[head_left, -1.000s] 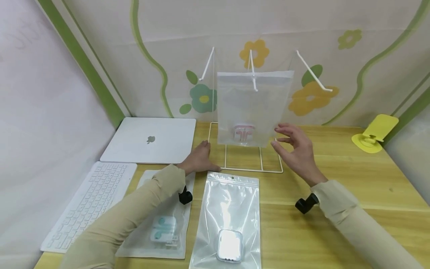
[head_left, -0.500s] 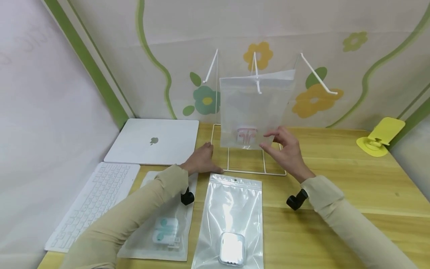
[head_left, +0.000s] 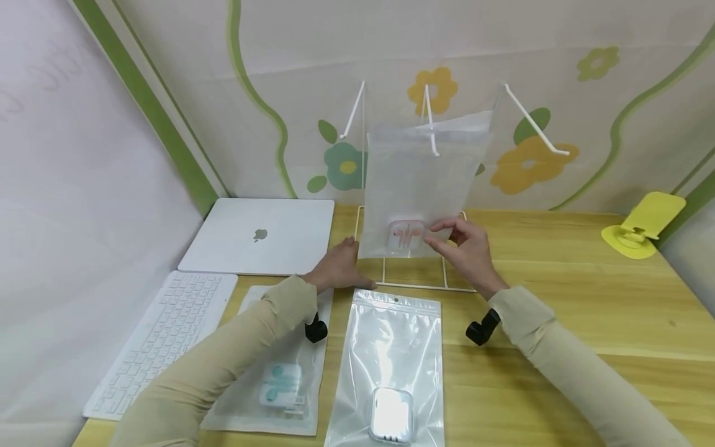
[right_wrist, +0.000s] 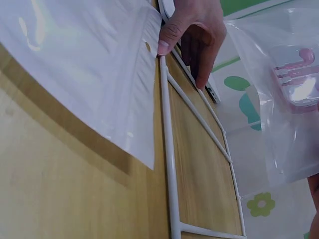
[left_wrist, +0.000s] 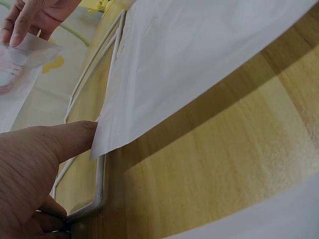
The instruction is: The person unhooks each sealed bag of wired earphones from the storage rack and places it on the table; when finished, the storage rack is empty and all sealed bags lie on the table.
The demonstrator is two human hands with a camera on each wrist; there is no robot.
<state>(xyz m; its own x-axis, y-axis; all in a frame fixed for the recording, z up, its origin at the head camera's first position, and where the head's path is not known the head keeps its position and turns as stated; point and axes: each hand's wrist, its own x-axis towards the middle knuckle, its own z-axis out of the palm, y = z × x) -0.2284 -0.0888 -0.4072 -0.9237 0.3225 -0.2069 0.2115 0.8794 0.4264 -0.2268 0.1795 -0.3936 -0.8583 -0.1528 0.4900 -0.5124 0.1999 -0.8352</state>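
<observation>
A translucent zip bag (head_left: 416, 180) hangs from the middle hook of a white wire display rack (head_left: 413, 286). Inside it, near the bottom, is a clear case with pink earphones (head_left: 406, 236). My right hand (head_left: 469, 251) pinches the bag's lower right part beside the case, thumb and index finger close together. My left hand (head_left: 337, 267) holds the rack's front left base corner; its thumb (right_wrist: 172, 37) is at the front bar and its fingers reach the side bar. A silvery zip bag (head_left: 391, 347) with a square case lies just in front of the rack.
Under my left forearm lies another zip bag (head_left: 262, 416) with turquoise earphones. A closed laptop (head_left: 257, 233) and a white keyboard (head_left: 162, 347) are at the left. A yellow phone stand (head_left: 642, 223) stands far right. Two bare rack hooks (head_left: 533, 121) flank the middle one.
My right hand has moved left from beside the hanging bag onto its lower part. The bag's bottom has shifted slightly down and left, and its top edge tilts. My left hand stays at the rack.
</observation>
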